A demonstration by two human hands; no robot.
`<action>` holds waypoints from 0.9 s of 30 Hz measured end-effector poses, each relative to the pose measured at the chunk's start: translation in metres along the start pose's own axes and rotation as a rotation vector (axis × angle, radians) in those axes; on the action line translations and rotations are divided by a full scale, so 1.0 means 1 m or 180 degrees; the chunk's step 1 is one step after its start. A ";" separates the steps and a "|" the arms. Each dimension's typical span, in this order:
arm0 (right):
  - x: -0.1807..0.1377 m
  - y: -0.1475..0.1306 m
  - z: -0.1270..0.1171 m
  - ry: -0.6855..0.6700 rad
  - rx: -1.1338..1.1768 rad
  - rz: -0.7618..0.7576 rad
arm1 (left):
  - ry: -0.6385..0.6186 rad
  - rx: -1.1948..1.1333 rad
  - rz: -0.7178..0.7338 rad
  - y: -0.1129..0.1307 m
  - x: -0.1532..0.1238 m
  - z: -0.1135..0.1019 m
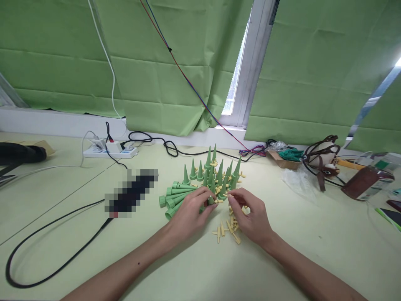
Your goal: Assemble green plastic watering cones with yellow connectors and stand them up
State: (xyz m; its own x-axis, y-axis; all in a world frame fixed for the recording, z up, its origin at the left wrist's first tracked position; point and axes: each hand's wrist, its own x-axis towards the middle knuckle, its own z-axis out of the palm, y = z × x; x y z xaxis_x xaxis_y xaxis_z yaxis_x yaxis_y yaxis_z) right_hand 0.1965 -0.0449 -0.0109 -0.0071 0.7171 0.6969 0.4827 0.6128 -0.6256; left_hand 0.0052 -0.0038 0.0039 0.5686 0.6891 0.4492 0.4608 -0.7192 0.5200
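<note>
My left hand (191, 213) is closed around a green plastic cone (211, 196) near the table's middle. My right hand (250, 215) pinches a small cream plastic peg (226, 195) right beside that cone's base. Behind the hands several green cones (219, 171) stand upright, and several more cones (175, 196) lie on their sides to the left. Loose cream pegs (227, 230) are scattered on the pale table (94, 217) just under my right hand.
A white power strip (109, 149) with black cables sits at the back left. A blurred dark object (131, 192) with a long black cable lies left of the cones. Bags, cords and a dark red object (365, 182) crowd the back right. Green curtains hang behind.
</note>
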 end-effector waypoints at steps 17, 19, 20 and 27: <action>0.002 0.002 -0.001 -0.0091 -0.0140 0.0041 | 0.0474 -0.0244 0.0166 0.004 0.000 -0.002; 0.001 0.001 -0.001 -0.0112 -0.0152 0.0057 | 0.0470 -0.0280 0.0187 0.004 0.000 -0.002; 0.001 0.001 -0.001 -0.0126 -0.0156 0.0066 | 0.0455 -0.0297 0.0197 0.005 0.000 -0.002; -0.001 0.002 0.002 -0.0274 -0.0020 0.0088 | 0.0313 -0.0387 0.0263 0.007 -0.002 -0.003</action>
State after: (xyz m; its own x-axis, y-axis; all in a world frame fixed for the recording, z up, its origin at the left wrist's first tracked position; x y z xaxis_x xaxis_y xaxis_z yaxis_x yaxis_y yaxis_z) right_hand 0.1961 -0.0436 -0.0131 -0.0689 0.7597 0.6466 0.4891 0.5907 -0.6418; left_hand 0.0058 -0.0099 0.0087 0.5289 0.6378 0.5599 0.3260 -0.7618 0.5598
